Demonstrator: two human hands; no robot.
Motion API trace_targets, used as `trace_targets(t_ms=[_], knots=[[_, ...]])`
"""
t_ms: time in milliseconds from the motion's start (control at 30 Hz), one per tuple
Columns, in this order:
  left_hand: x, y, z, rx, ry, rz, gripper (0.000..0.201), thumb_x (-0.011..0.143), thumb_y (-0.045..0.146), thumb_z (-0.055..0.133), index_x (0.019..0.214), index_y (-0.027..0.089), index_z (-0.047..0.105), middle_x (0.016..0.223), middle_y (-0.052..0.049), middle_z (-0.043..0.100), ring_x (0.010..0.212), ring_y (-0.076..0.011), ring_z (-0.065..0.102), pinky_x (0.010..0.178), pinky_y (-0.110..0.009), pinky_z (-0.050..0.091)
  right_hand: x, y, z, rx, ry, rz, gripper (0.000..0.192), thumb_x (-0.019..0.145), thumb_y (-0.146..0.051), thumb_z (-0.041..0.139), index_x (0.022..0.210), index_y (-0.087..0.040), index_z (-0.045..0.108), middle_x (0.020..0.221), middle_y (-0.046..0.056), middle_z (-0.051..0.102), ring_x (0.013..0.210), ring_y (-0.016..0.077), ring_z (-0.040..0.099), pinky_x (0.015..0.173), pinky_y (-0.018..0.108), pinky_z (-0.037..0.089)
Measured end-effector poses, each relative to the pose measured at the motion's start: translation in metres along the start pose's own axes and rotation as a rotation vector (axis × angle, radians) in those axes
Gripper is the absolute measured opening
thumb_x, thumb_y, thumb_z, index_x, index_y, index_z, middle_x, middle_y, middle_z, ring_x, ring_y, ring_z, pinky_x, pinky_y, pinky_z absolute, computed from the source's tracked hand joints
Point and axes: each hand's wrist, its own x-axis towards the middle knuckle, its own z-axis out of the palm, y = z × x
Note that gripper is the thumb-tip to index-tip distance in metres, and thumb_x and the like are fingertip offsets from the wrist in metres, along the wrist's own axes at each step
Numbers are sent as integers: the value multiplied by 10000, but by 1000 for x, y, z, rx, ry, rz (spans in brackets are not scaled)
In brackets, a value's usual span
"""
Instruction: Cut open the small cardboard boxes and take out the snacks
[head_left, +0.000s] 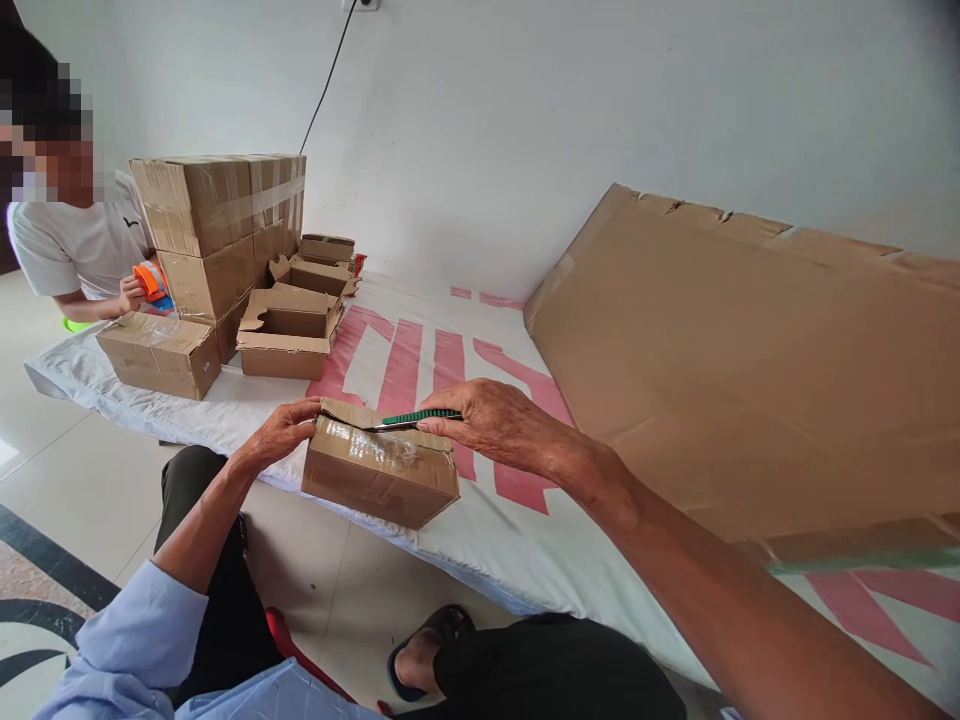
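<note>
A small taped cardboard box (375, 480) rests near the front edge of the cloth-covered table. My left hand (281, 435) grips its left end, the fingers bent over the upper corner. In my right hand (487, 420) is a green utility knife (420, 416), closed in the fingers above the box. Its blade lies at the slit seam on top, beside strips of clear tape. The top flaps are parted a little along that seam, and what the box holds is hidden.
Left of the box stand a closed box (161, 355), a stack of taped boxes (217, 210) and an opened box (289, 335). A large cardboard sheet (750, 380) leans on the wall. A person in a white shirt (97, 235) holds an orange and blue item (152, 284).
</note>
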Motion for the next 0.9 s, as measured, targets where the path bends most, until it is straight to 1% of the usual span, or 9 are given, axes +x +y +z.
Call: trace_targets(t_ms=[67,167,267,400,567,733,900], knots=[[0,0,-1,10,-5,6,474,790,144,565,1171,212,837,1419,-59,721,1354,-305,600,1198,-407,418,-4,3,0,23,-7,7,331,996,-436,561,1039,-302,860,770,14,758,669,180,597,611,305,365],[1,-1,-1,42,-8,9,447,798,152,563,1145,204,839,1433,-71,702,1358,-306,587,1203,-416,416,-13,11,3,67,22,26,355,1007,-450,539,1007,-288,854,820,24,778,700,190,635,628,307,403],[2,-2,-1,51,-16,13,465,781,155,555,1148,200,838,1411,-76,710,1342,-309,589,1200,-427,422,-19,18,10,89,49,20,331,1002,-438,553,985,-289,847,859,30,793,738,199,668,669,308,443],[3,-1,-2,46,-10,21,479,770,163,557,1153,209,841,1397,-70,719,1342,-306,592,1194,-419,421,-22,26,17,92,82,-6,312,988,-459,583,990,-300,851,840,30,793,747,208,687,683,308,466],[3,2,-1,77,-21,15,489,769,162,550,1159,208,843,1391,-66,725,1332,-303,595,1186,-406,429,-26,30,18,87,123,-28,337,1000,-458,552,975,-288,843,836,30,801,744,206,688,658,302,460],[2,2,-1,105,2,7,517,769,148,533,1193,188,827,1367,-70,738,1313,-301,607,1189,-410,426,-25,25,22,69,110,-59,314,997,-410,547,962,-279,830,857,33,799,733,196,666,658,304,431],[2,2,-2,145,-17,9,527,781,150,530,1211,218,827,1417,-51,715,1342,-288,595,1219,-400,400,-35,38,23,95,124,-19,326,1004,-419,544,962,-284,838,857,35,802,738,204,683,668,307,452]])
